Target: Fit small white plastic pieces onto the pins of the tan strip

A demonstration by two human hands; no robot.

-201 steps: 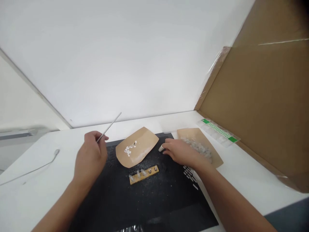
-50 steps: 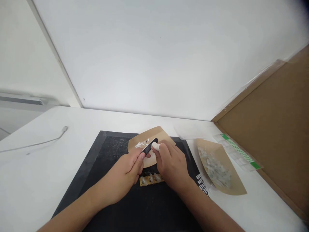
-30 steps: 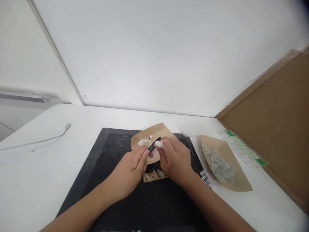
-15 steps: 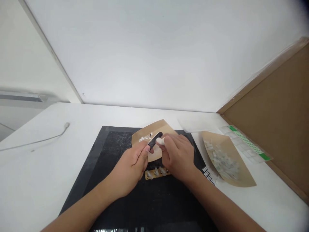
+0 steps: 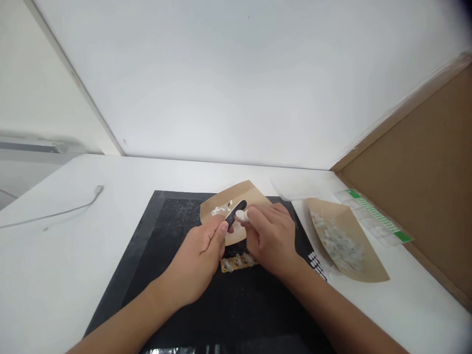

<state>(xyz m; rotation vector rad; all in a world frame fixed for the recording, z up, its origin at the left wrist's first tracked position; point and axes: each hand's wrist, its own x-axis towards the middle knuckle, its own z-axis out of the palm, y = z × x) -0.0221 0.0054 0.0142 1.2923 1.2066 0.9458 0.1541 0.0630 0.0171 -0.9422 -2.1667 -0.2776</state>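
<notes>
My left hand [image 5: 202, 248] is closed around the lower end of a black nail file [image 5: 236, 211] with a pale edge, which slants up to the right. My right hand [image 5: 271, 233] pinches a small white rounded piece [image 5: 242, 215] close beside the file; whether the two touch I cannot tell. Beneath both hands lies a brown paper tray [image 5: 249, 189] with several small white pieces [image 5: 220, 210] in it. Nearer to me, a yellowish strip [image 5: 239, 262] carries clear nail-like tips, its right end hidden by my right hand.
A black mat [image 5: 228, 309] covers the middle of the white table [image 5: 47, 275]. To the right are a second paper tray [image 5: 368, 250] heaped with translucent pieces, small white pieces in rows [image 5: 317, 265], and a clear case with green labels [image 5: 379, 214]. A cable [image 5: 86, 204] lies left.
The view has shifted slightly. Both hands keep their grips, and the white piece sits a little lower along the file than before.
</notes>
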